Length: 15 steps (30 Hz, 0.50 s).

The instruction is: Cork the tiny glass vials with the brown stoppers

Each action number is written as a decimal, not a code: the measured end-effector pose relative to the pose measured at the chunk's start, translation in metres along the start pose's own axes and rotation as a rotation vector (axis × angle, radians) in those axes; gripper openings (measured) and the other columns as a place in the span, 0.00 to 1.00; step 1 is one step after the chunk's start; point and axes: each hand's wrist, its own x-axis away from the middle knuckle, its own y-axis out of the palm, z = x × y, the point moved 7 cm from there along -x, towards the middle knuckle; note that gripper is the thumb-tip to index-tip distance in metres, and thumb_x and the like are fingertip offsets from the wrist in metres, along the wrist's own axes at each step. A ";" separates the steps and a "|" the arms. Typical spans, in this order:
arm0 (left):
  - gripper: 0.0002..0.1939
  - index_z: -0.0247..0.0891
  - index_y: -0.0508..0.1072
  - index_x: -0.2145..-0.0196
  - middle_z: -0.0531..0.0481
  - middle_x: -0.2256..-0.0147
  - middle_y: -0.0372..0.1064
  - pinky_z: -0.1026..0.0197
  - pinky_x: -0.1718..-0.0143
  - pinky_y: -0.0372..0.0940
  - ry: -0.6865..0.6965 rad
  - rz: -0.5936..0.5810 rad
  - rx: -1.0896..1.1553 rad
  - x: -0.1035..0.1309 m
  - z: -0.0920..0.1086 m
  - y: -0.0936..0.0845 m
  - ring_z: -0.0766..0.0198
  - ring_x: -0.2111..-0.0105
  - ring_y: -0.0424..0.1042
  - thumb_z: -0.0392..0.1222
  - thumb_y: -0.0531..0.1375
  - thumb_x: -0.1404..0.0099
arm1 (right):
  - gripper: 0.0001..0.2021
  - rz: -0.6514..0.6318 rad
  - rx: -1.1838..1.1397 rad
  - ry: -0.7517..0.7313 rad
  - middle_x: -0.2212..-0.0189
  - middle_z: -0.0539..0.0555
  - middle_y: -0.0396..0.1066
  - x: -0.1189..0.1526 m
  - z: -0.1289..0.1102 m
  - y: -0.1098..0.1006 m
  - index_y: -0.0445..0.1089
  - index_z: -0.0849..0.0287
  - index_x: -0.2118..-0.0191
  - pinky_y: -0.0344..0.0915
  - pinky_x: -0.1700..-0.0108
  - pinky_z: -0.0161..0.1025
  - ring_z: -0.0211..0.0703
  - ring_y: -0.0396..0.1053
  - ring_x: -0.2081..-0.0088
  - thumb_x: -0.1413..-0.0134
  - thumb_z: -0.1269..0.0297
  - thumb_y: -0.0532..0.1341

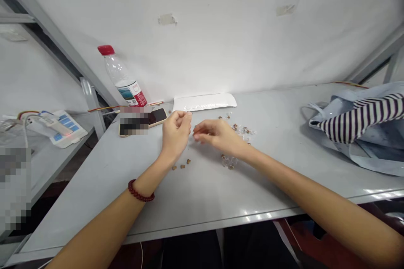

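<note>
Above the middle of the grey table, my left hand (176, 134) is closed in a pinch, thumb against bent fingers. Whatever it holds is too small and too covered to name. Facing it from the right, my right hand (217, 134) has thumb and fingertips drawn close together, slightly blurred; I cannot make out anything in them. Several small brown corks (182, 167) lie on the table below my left hand. Beside and under my right wrist are small clear pieces with brown corks (230, 162), and another cluster of clear corked pieces (243, 129) lies just behind it.
A white packet (205, 102) lies against the wall. Two phones (158, 116) and a red-capped water bottle (126, 80) are at the back left. A bag with striped cloth (350, 126) sits on the right. A power strip (66, 128) rests on the left-hand surface.
</note>
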 end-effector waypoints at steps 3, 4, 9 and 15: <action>0.10 0.38 0.65 0.73 0.61 0.85 0.53 0.70 0.85 0.51 -0.057 0.041 0.062 0.006 0.003 0.002 0.74 0.85 0.52 0.45 0.58 0.39 | 0.05 -0.103 -0.097 0.046 0.69 0.55 0.74 0.004 0.002 0.024 0.71 0.63 0.65 0.67 0.61 0.40 0.40 0.71 0.67 0.47 0.71 0.59; 0.10 0.38 0.65 0.73 0.61 0.84 0.53 0.71 0.86 0.50 -0.084 0.049 0.074 0.008 0.004 0.003 0.74 0.86 0.52 0.46 0.58 0.39 | 0.05 -0.120 -0.143 0.061 0.70 0.55 0.74 0.005 0.002 0.029 0.71 0.64 0.66 0.68 0.62 0.40 0.40 0.71 0.67 0.46 0.72 0.58; 0.10 0.43 0.61 0.69 0.63 0.81 0.54 0.70 0.94 0.46 -0.211 -0.014 0.136 0.017 0.002 0.012 0.74 0.92 0.50 0.50 0.55 0.36 | 0.09 -0.106 -0.337 0.146 0.74 0.53 0.71 0.008 0.004 0.036 0.69 0.64 0.72 0.67 0.61 0.40 0.38 0.70 0.70 0.43 0.74 0.54; 0.10 0.42 0.59 0.71 0.60 0.78 0.56 0.71 0.92 0.50 -0.188 -0.043 0.191 0.017 0.002 0.016 0.74 0.88 0.54 0.47 0.52 0.34 | 0.08 -0.020 -0.388 0.102 0.74 0.50 0.67 0.009 0.003 0.032 0.70 0.64 0.69 0.64 0.64 0.38 0.36 0.65 0.71 0.45 0.77 0.54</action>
